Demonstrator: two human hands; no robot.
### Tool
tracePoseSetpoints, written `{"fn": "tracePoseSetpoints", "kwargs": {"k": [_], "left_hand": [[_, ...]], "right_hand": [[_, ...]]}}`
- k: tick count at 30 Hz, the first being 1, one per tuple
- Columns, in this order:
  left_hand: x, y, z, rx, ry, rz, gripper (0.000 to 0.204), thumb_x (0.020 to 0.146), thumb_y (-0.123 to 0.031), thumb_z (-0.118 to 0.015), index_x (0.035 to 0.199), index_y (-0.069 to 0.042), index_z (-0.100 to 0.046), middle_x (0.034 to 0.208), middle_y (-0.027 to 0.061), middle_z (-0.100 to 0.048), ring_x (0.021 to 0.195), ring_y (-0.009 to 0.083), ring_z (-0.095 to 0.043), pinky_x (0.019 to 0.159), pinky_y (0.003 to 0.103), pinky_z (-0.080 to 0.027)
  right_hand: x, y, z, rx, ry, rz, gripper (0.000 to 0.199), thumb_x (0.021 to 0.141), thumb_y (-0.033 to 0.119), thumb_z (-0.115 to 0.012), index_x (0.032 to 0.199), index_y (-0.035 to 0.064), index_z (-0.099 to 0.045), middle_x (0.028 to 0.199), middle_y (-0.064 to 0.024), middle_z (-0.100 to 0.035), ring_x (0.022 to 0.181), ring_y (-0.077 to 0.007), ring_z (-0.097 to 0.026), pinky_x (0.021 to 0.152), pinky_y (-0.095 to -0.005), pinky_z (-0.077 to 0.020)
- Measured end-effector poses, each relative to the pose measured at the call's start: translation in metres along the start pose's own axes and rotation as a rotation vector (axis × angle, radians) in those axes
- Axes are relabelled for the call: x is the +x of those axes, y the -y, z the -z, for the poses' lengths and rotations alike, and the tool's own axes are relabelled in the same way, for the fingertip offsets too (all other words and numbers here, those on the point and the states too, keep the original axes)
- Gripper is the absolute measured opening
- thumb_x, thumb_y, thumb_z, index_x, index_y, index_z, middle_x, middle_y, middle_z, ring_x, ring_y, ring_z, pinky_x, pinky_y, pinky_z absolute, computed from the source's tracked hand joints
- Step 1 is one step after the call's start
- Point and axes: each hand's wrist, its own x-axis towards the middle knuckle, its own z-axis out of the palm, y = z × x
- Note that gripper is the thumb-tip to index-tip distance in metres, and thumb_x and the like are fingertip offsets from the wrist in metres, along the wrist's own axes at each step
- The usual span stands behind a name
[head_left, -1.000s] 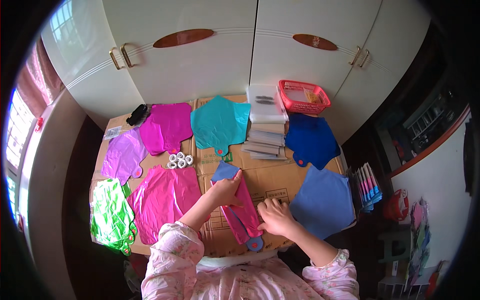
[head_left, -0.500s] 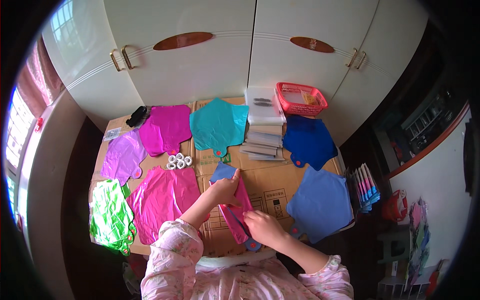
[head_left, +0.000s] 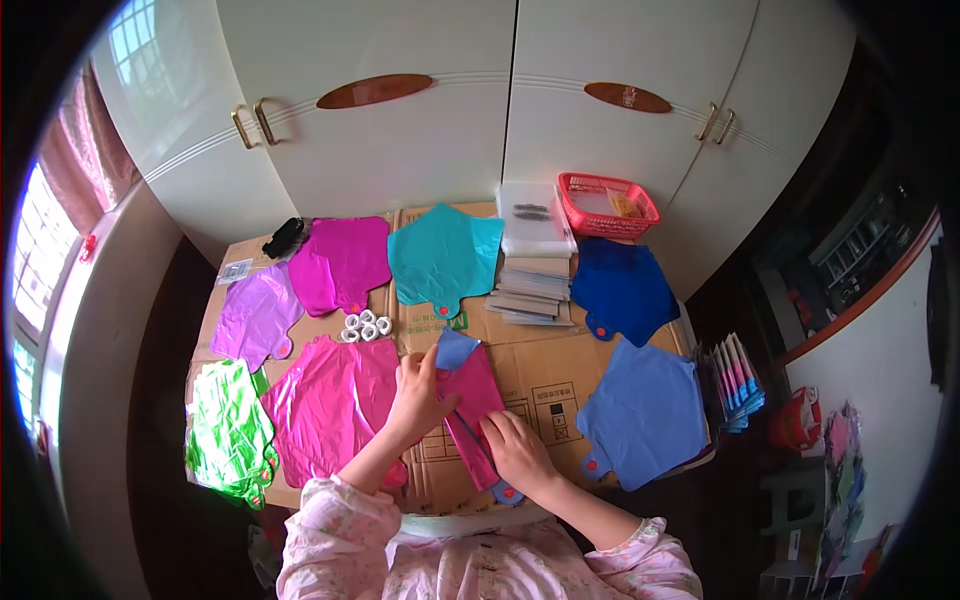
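Note:
A narrow folded pink foil balloon (head_left: 480, 388) lies in front of me, with a blue foil balloon (head_left: 457, 349) showing at its far end and a blue tab with a red dot at the near end. At its left edge my left hand (head_left: 414, 398) is closed, fingertips by the blue part and thumb across the pink foil. My right hand (head_left: 520, 455) is closed on the right edge, its bent fingers on the foil; their undersides are hidden. Beside my left hand a larger pink foil balloon (head_left: 325, 405) lies flat. A light blue foil balloon (head_left: 645, 412) lies to the right.
Purple (head_left: 255, 310), magenta (head_left: 342, 262), teal (head_left: 445, 255) and dark blue balloons (head_left: 622, 287) lie around the cardboard (head_left: 535, 350). Green balloons (head_left: 230, 430), white rolls (head_left: 366, 326), stacked cards (head_left: 532, 292), clear bags (head_left: 535, 235) and a red basket (head_left: 610, 222) stand nearby.
My left hand has shifted left and turned to the folded balloon's left edge. The right hand stays near the right edge. The pink strip looks wider and smoother, and the view has shifted slightly.

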Motion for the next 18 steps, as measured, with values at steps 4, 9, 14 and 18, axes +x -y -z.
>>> {"fn": "tracePoseSetpoints", "kwargs": {"k": [4, 9, 14, 18], "left_hand": [[-0.018, 0.002, -0.008, -0.771, 0.015, 0.445, 0.100, 0.066, -0.012, -0.076, 0.142, 0.005, -0.014, 0.116, 0.0244, -0.048, 0.096, 0.0384, -0.058, 0.078, 0.041, -0.052], [-0.015, -0.012, 0.004, -0.621, 0.206, 0.499, 0.112, 0.064, -0.015, -0.079, 0.144, 0.005, -0.004, 0.103, 0.0222, -0.058, 0.097, 0.0349, -0.059, 0.076, 0.042, -0.050], [-0.024, -0.021, -0.003, -0.040, 0.151, 0.296, 0.112, 0.061, -0.029, -0.081, 0.142, 0.003, -0.012, 0.090, 0.0170, -0.064, 0.095, 0.0305, -0.057, 0.078, 0.044, -0.041], [-0.027, -0.021, 0.001, -0.070, 0.247, 0.343, 0.076, 0.062, -0.033, -0.080, 0.122, -0.001, -0.047, 0.089, 0.0119, -0.064, 0.095, 0.0291, -0.055, 0.084, 0.044, -0.036]], "right_hand": [[0.000, -0.002, -0.002, -0.001, -0.010, 0.029, 0.035, 0.082, 0.007, -0.049, 0.115, -0.0026, -0.055, 0.117, -0.0153, -0.054, 0.115, -0.0291, -0.049, 0.099, -0.0371, -0.0420], [0.002, -0.001, 0.001, -0.004, -0.002, 0.076, 0.035, 0.081, 0.007, -0.050, 0.114, -0.0013, -0.057, 0.116, -0.0135, -0.056, 0.115, -0.0273, -0.050, 0.099, -0.0358, -0.0426], [0.003, 0.000, 0.004, 0.051, 0.027, 0.086, 0.035, 0.080, 0.008, -0.050, 0.113, 0.0006, -0.059, 0.114, -0.0104, -0.057, 0.111, -0.0250, -0.052, 0.095, -0.0345, -0.0450], [0.001, -0.001, 0.003, 0.034, 0.019, 0.098, 0.033, 0.079, 0.009, -0.051, 0.111, 0.0017, -0.059, 0.112, -0.0091, -0.057, 0.109, -0.0234, -0.052, 0.094, -0.0335, -0.0452]]}}
